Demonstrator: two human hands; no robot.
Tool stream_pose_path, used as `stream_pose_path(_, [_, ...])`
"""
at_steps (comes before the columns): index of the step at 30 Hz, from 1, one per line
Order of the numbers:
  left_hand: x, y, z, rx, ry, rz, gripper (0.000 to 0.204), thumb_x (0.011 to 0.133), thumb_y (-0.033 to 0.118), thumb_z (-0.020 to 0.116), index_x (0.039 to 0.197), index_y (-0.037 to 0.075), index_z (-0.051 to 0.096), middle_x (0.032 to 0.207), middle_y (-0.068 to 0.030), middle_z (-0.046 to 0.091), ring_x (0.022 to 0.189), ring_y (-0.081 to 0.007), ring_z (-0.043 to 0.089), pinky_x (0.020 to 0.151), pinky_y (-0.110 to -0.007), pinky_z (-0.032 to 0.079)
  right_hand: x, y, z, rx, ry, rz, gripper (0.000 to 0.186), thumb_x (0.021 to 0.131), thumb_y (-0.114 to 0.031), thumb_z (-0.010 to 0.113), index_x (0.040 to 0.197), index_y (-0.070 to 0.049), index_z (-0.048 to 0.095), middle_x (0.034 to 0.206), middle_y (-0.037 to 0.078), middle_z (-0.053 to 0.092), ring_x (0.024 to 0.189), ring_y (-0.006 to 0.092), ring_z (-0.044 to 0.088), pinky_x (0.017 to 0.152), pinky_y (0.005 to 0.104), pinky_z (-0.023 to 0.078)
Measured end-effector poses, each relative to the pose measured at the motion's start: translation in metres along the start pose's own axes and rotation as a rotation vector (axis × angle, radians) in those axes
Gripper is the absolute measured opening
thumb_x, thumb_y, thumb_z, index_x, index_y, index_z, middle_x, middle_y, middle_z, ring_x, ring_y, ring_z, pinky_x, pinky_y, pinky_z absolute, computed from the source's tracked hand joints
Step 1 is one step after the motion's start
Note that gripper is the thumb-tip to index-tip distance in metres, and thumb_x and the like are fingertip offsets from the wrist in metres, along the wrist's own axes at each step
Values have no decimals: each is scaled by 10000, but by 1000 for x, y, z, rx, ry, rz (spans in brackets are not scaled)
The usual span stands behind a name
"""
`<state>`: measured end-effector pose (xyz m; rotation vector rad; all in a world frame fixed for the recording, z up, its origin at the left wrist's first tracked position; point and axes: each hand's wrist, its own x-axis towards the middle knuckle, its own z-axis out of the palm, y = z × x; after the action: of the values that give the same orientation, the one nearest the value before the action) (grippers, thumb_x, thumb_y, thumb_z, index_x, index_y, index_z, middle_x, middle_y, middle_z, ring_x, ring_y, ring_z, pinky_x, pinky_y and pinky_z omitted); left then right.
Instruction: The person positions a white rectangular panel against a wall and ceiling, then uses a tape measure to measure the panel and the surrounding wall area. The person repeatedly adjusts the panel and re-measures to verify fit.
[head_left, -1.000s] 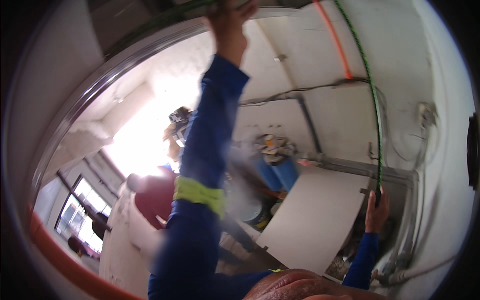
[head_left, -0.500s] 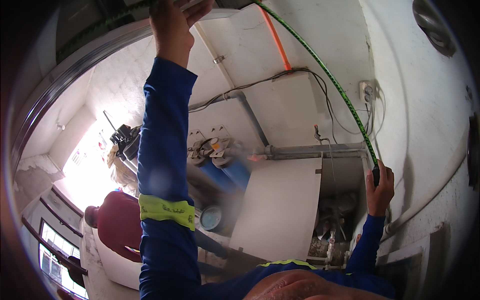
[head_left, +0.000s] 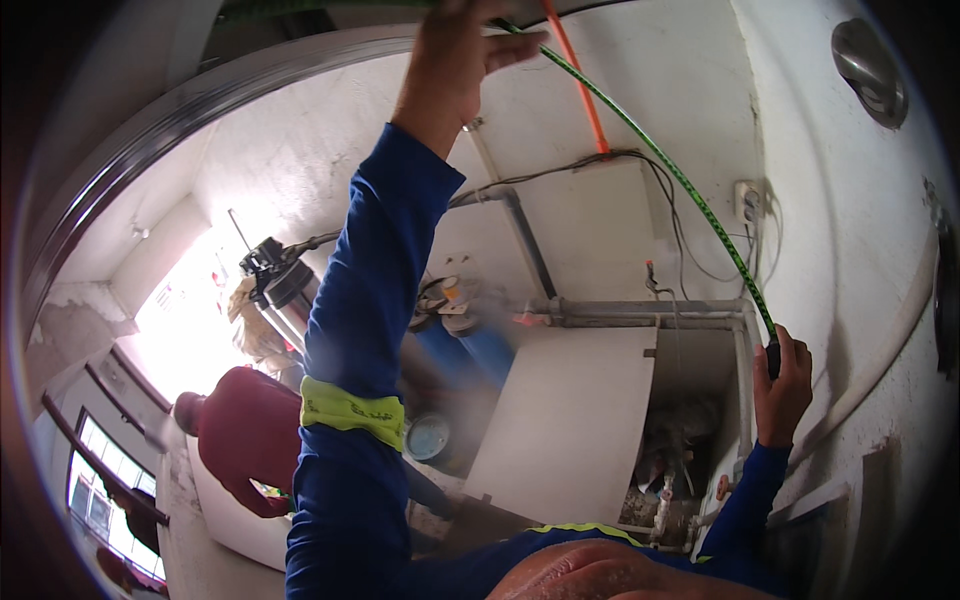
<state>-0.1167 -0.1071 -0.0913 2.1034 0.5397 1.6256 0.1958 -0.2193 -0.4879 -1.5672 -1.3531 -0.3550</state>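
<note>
The left hand [head_left: 455,60], raised at twelve o'clock on a blue-sleeved arm with a yellow-green reflective band [head_left: 352,410], has its fingers closed around the upper stretch of a thin green cord with dark flecks [head_left: 655,155]. From there the cord runs taut and straight toward four o'clock, down to the right hand [head_left: 782,385], which is clenched around the cord's dark lower end just in front of the white plaster wall. Just at nine o'clock of that right hand stands an open wall recess [head_left: 690,420] holding pipes and valves, with a flat white board [head_left: 570,420] leaning beside it. An orange conduit [head_left: 585,85] descends the wall near the cord's top, and grey pipes [head_left: 620,312] run above the recess. At nine o'clock, blue cylindrical filter housings [head_left: 465,345] stand in haze, and at eight o'clock a person in a dark red top [head_left: 245,435] bends near a bright window [head_left: 105,465].
</note>
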Motion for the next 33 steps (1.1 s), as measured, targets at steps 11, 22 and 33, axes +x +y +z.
stream_pose_path(11, [44,85,-53,2175,-108,740,170,858,134,589,792,19,696,839,-200,704,797,-367,713,686,-503,570,-10,13,28,81,-27,36,396,981,-284,626,1323,-85,600,1134,154,617,1064,331,613,883,436,514])
stream_pose_path(22, [56,69,-73,2055,-81,711,156,874,75,533,809,15,662,852,-224,689,845,-400,699,732,-509,570,-17,24,44,157,-24,69,388,1010,-303,594,1312,-59,612,1180,172,639,1080,355,629,907,446,513])
stream_pose_path(33, [52,72,-66,2055,-85,689,158,868,68,545,816,-8,673,857,-232,688,844,-406,698,741,-501,573,-28,30,64,349,-50,115,387,1021,-302,583,1287,-26,631,1166,204,657,1073,373,640,919,444,504])
